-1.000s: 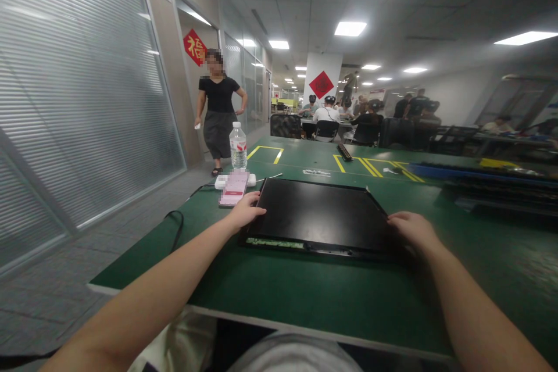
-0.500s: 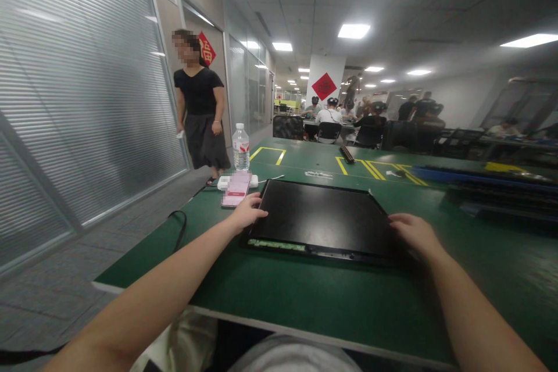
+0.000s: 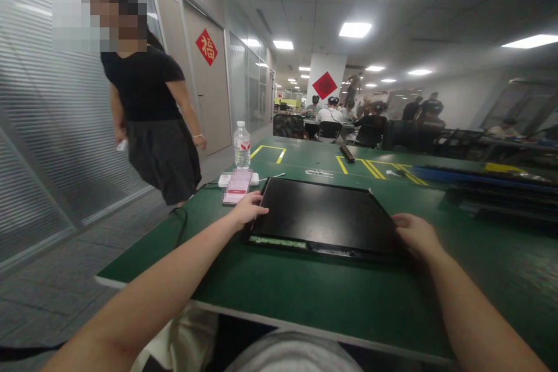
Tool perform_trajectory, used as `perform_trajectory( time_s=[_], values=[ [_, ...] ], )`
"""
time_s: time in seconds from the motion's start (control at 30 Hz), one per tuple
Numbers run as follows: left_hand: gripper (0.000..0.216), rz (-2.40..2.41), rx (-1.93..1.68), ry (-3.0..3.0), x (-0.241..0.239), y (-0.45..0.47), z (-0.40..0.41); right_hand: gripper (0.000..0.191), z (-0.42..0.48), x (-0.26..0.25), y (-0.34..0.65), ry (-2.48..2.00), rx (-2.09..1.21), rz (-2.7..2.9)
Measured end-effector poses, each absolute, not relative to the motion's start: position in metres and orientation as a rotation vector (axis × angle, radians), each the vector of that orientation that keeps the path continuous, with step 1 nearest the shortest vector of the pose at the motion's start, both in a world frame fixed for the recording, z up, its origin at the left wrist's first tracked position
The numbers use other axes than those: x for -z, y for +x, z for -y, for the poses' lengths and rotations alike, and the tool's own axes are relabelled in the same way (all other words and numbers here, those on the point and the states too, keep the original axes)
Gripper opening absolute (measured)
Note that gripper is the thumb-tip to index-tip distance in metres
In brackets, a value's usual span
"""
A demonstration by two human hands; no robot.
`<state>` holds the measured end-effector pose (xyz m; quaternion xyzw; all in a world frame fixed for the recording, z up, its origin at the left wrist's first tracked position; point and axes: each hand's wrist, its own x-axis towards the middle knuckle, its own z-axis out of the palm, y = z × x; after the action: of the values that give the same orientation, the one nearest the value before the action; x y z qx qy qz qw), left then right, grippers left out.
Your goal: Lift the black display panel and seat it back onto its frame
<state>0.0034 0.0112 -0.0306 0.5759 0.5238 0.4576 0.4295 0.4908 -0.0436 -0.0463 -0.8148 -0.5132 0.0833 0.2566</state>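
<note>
A flat black panel lies on the green table in front of me, with a thin green strip along its near edge. My left hand rests on the panel's left edge, fingers curled over it. My right hand lies on the panel's right near corner, fingers bent down over the edge. Both hands grip the panel at its sides.
A pink phone lies beside a white power strip and a water bottle at the left. A person in black walks along the aisle. Dark trays sit at the right. Seated people work far behind.
The person in black has walked much closer along the left aisle. My hands and the panel have stayed nearly still.
</note>
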Motion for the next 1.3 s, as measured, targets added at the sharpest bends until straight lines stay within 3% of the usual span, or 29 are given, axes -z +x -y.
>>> perform_trajectory(
  time_s=[0.4, 0.73, 0.97, 1.13, 1.3],
  values=[
    [0.029, -1.283, -1.157, 1.390, 0.033, 0.003, -0.013, 0.034, 0.043, 0.045, 0.488, -2.304, -0.218, 1.447],
    [0.029, -1.228, -1.171, 1.250, 0.029, 0.008, -0.010, 0.046, 0.036, 0.053, 0.490, -2.233, -0.212, 1.616],
    [0.035, -1.151, -1.160, 1.211, 0.029, 0.007, -0.008, 0.044, 0.034, 0.057, 0.494, -2.195, -0.379, 1.403],
    [0.029, -1.088, -1.069, 1.329, 0.029, 0.008, -0.005, 0.048, 0.034, 0.057, 0.495, -2.166, -0.519, 1.283],
    [0.020, -1.319, -1.083, 1.506, 0.034, 0.009, -0.013, 0.053, 0.035, 0.057, 0.493, -2.141, -0.574, 1.221]
  ],
)
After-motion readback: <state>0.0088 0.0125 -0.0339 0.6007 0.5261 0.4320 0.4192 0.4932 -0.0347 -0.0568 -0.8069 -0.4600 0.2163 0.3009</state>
